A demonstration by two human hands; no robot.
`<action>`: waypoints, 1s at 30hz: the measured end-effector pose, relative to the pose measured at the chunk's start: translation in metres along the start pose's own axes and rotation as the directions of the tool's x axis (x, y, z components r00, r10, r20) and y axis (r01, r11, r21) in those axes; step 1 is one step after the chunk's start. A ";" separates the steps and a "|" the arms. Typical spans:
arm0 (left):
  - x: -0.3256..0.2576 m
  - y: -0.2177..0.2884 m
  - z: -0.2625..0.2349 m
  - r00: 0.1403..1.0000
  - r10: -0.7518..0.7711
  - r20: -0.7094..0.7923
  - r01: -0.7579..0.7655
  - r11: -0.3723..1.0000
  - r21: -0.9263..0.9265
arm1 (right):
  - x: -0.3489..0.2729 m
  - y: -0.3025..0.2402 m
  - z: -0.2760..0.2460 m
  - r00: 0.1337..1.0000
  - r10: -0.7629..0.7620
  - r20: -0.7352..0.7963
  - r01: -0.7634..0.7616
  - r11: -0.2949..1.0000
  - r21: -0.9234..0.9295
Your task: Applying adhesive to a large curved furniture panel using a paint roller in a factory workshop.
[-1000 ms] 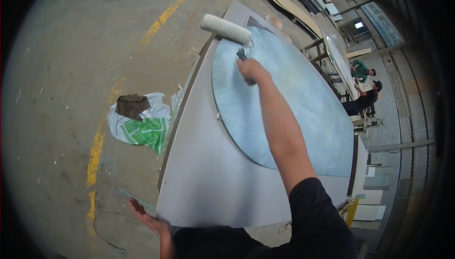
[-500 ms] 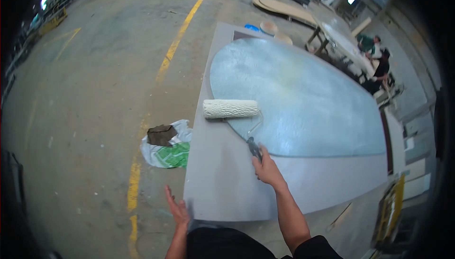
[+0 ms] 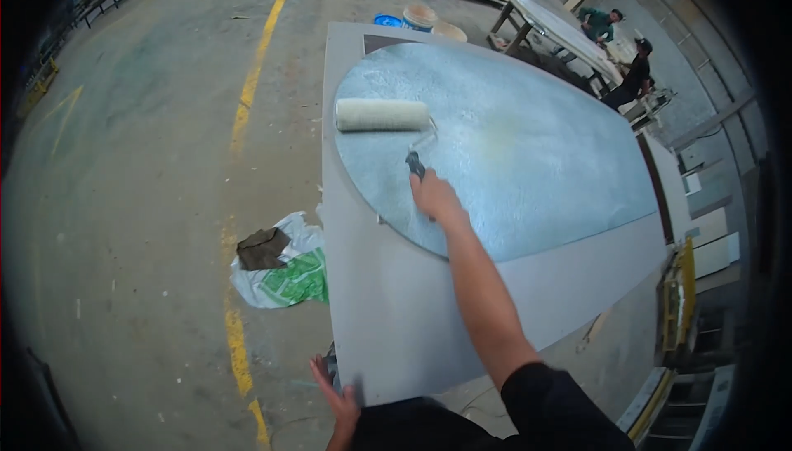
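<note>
I see one paint roller (image 3: 382, 114) just left of the frame's centre, in its upper half. Its sleeve is a pale cream cylinder with a fuzzy nap, lying crosswise on the left part of one large round panel (image 3: 528, 154). A thin bent wire runs from the sleeve's right end down to a dark handle. My right hand (image 3: 436, 200) is wrapped around that handle, fingers curled tight on it, with the forearm running down toward the lower middle of the frame.

The round panel looks grey-blue with a wet, speckled sheen and a faint yellowish patch near its middle. It lies on one bigger rectangular grey board (image 3: 396, 302), which fills the centre and lower centre.

My left hand (image 3: 337, 401) sits at the bottom edge, just left of the board's near corner, fingers spread apart and holding nothing.

On the concrete floor at lower left I count one white and green sack (image 3: 285, 278) with one dark brown piece (image 3: 262, 248) on top. At top centre stand one pale bucket (image 3: 419, 15) and one blue lid (image 3: 385, 19). Two people (image 3: 619, 47) work at upper right.
</note>
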State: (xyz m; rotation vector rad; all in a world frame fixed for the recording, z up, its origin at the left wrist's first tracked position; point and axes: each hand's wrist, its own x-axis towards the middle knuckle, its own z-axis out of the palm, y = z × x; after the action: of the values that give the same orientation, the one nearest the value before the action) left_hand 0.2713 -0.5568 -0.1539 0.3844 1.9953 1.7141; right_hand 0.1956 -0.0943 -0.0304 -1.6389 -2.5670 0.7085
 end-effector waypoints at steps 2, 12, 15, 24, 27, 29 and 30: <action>0.000 -0.005 -0.005 1.000 -0.001 0.007 0.001 1.000 0.001 | 0.063 -0.019 -0.015 0.995 0.062 0.074 -0.058 0.997 -0.050; 0.026 -0.004 -0.007 0.964 -0.054 0.259 0.076 0.994 -0.073 | 0.244 -0.080 -0.035 0.995 0.084 0.061 -0.078 0.992 -0.098; 0.035 0.010 -0.005 0.947 -0.137 0.291 0.202 0.958 -0.206 | 0.236 -0.005 -0.053 0.996 -0.089 -0.013 0.080 0.938 -0.337; 0.038 0.006 -0.014 0.918 -0.300 0.259 0.240 0.941 0.239 | 0.284 -0.070 -0.043 0.980 0.189 0.058 -0.186 0.981 -0.052; 0.034 0.011 -0.019 0.869 -0.395 0.296 0.278 0.887 0.369 | 0.319 -0.066 -0.058 0.988 0.146 0.041 -0.138 0.979 -0.149; 0.038 0.009 -0.018 0.819 -0.488 0.303 0.315 0.822 0.474 | 0.322 -0.038 -0.050 0.998 0.062 0.027 -0.056 0.981 -0.184; 0.040 0.009 -0.016 0.796 -0.523 0.305 0.321 0.792 0.519 | 0.327 -0.023 -0.052 0.999 -0.039 -0.002 0.038 0.975 -0.219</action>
State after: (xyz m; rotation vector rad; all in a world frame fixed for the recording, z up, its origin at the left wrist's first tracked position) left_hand 0.2280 -0.5486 -0.1509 0.3772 1.9193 0.7877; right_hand 0.0412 0.1990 -0.0485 -1.6371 -2.7495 0.4295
